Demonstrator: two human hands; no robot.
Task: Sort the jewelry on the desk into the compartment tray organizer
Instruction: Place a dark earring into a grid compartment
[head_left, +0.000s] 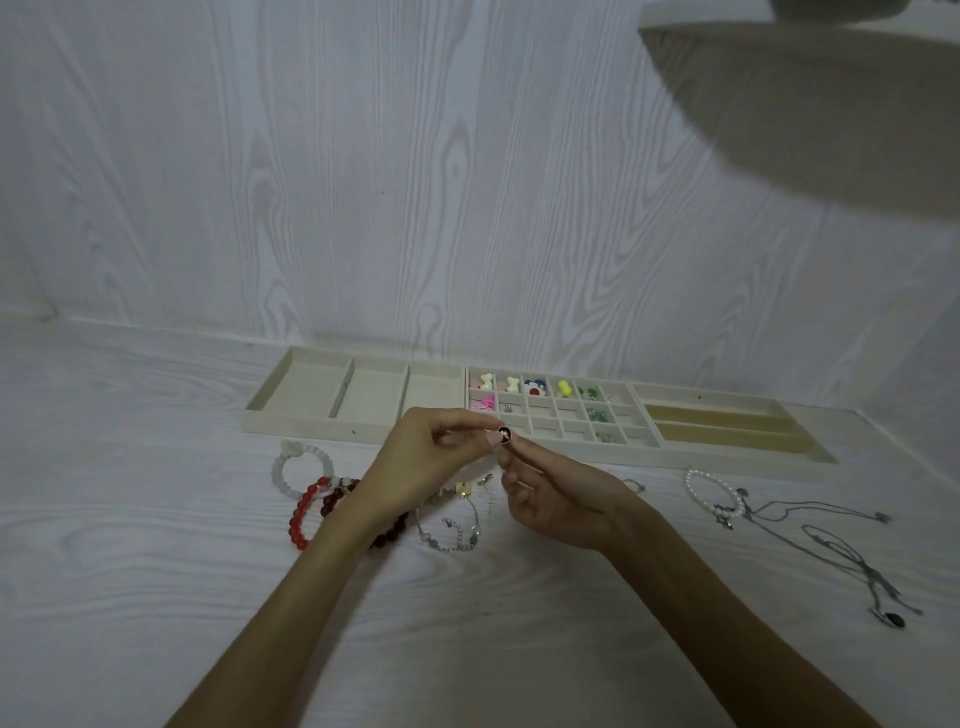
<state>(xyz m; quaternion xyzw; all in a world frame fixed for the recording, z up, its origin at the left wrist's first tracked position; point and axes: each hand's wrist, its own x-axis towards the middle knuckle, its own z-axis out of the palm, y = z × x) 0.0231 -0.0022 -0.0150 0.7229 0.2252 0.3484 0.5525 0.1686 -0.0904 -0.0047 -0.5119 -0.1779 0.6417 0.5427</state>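
A small round black earring (504, 434) is pinched between the fingertips of my left hand (426, 457) and my right hand (556, 499), just in front of the cream compartment tray (306, 423). The tray's small middle cells hold colourful charms (535, 387) and green beads (596, 414). On the desk lie a white bead bracelet (283, 467), red bead bracelets (306, 506), a silver chain bracelet (449, 535), a pearl bracelet (698, 491) and thin necklaces (831, 545).
The tray's three large left compartments (371, 392) and two long right slots (727, 423) show nothing inside. A wood-grain wall rises behind the tray. A blurred pale shape (831, 104) hangs at the upper right. A dark pendant (894, 619) lies far right.
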